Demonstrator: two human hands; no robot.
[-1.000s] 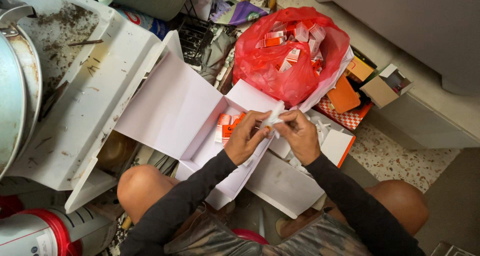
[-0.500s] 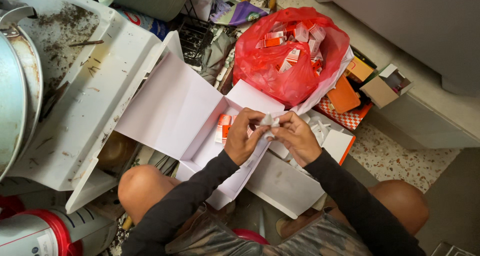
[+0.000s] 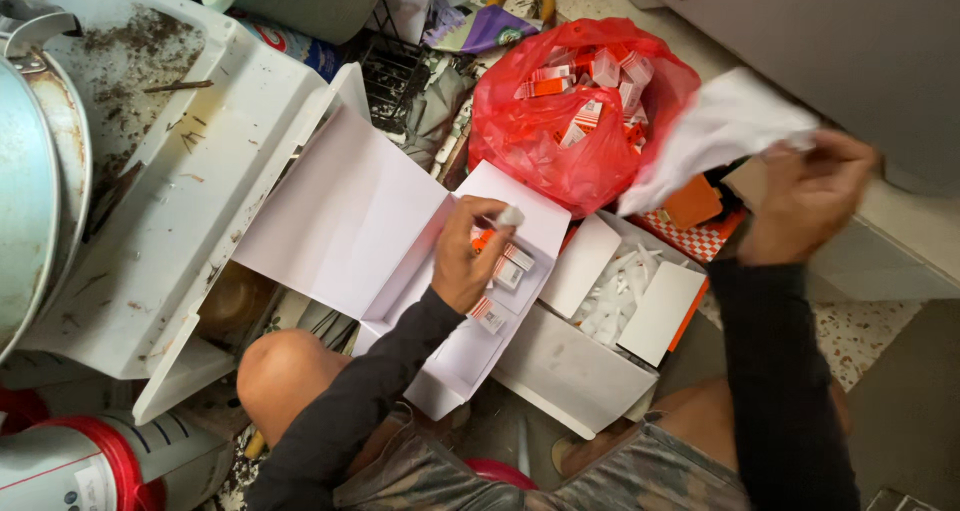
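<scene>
Over box (image 3: 400,221) — capsule (image 3: 512,216), perhaps pinched.

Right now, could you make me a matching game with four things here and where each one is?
Things:
1. small white piece
2. crumpled white paper
3. red bag
4. striped packets

Places:
A. in the open white box
B. on the floor, full of packets
C. pinched in the left hand
D. raised in the right hand

Pairs: 1-C, 2-D, 3-B, 4-A

Red bag (image 3: 570,136) and box flaps (image 3: 345,216) crowd the open white box (image 3: 470,356).
</scene>
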